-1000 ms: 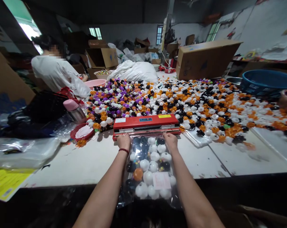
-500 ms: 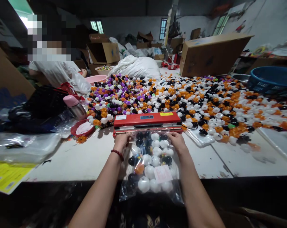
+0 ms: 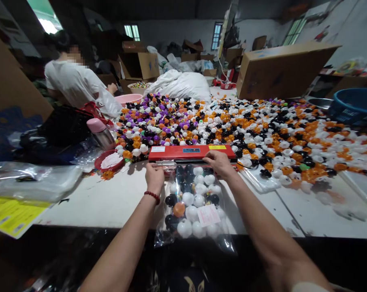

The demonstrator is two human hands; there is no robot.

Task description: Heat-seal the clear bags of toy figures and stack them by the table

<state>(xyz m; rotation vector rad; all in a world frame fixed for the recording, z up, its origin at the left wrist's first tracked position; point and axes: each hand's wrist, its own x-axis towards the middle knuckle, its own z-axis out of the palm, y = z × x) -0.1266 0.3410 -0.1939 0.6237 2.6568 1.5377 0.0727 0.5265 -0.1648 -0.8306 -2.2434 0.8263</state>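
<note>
A clear plastic bag (image 3: 189, 202) lies flat at the table's front edge, holding white, black and orange balls and a pink paper slip (image 3: 208, 215). Its mouth end reaches the front of a red vacuum sealer (image 3: 174, 152). My left hand (image 3: 154, 177), with a red bead bracelet at the wrist, is closed on the bag's upper left corner, against the sealer's front. My right hand (image 3: 219, 163) has its fingers bent together over the sealer's front slot, by the bag's upper right corner. Whether these fingertips pinch the bag film is hard to make out.
A heap of small coloured balls (image 3: 262, 125) spreads behind the sealer. To the left stand a pink-capped flask (image 3: 100, 134) and a red dish (image 3: 122, 164). Clear bags (image 3: 259, 180) lie right of the sealer. A person in a white shirt (image 3: 74, 83) is at the far left.
My right hand has left the bag's upper right side and moved up and left onto the sealer's front. My left hand stays at the corner. The view has shifted slightly left.
</note>
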